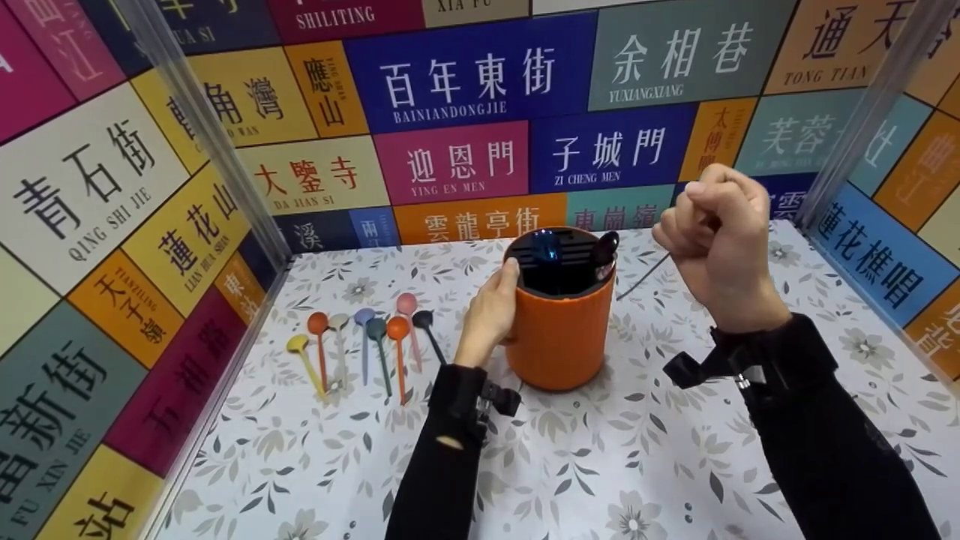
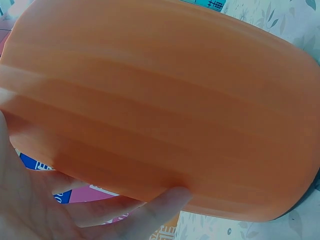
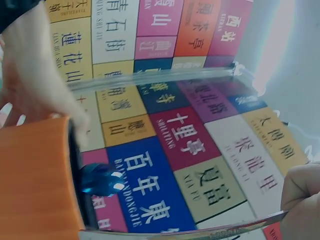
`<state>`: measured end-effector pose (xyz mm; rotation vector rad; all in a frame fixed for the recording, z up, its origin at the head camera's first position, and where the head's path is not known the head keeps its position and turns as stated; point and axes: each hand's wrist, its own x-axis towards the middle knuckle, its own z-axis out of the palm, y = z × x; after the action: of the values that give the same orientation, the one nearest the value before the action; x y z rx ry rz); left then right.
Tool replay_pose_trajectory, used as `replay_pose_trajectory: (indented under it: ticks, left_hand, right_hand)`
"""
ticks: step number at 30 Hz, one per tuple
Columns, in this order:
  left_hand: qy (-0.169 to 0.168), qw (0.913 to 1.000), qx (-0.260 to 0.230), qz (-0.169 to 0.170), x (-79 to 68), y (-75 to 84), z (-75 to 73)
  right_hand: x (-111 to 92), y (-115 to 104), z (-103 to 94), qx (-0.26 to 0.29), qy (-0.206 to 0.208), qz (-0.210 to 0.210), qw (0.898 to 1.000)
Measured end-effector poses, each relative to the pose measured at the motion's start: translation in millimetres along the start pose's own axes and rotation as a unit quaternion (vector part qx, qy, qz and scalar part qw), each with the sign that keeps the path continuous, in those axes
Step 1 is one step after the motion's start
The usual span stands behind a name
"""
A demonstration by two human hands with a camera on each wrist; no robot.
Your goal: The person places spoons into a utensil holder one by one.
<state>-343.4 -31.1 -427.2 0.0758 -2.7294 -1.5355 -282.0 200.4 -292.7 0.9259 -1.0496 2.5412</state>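
An orange cylindrical knife block (image 1: 559, 337) with a black slotted top stands on the table. My left hand (image 1: 491, 307) holds its left side near the rim; in the left wrist view a fingertip (image 2: 177, 196) presses its wall. A shiny blue handle (image 1: 546, 246) and a dark purple handle (image 1: 606, 247) stick out of the top. Raised to the right of the block, my right hand (image 1: 720, 240) is curled round a knife, whose handle the fingers hide. Its thin blade (image 1: 643, 277) slants down towards the block; in the right wrist view the blade (image 3: 215, 232) shows etched marks.
Several small long-handled spoons (image 1: 375, 330) in different colours lie in a row left of the block. The table (image 1: 570, 465) has a leaf-patterned cover. Sign-patterned walls (image 1: 465, 82) stand behind and at both sides, with clear corner posts (image 1: 217, 150).
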Motion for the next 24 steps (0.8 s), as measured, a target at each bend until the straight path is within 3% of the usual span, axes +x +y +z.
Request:
replay_pose_trajectory:
  ticks: [10,17,24]
  left_hand:
    - [0.004,1.0,0.002,0.0,0.2,1.4,-0.1]
    - [0.006,0.9999,0.004,0.008,0.8,1.6,0.0]
    - [-0.001,0.9999,-0.008,-0.011,0.2,0.3,-0.7]
  right_hand:
    - [11.6,3.3,8.9,0.011,0.015,-0.05,0.999]
    - [16.5,15.0,-0.8,0.028,0.02,-0.068,0.997]
    - [17.0,28.3,-9.9,0.009,0.033,-0.081,0.996]
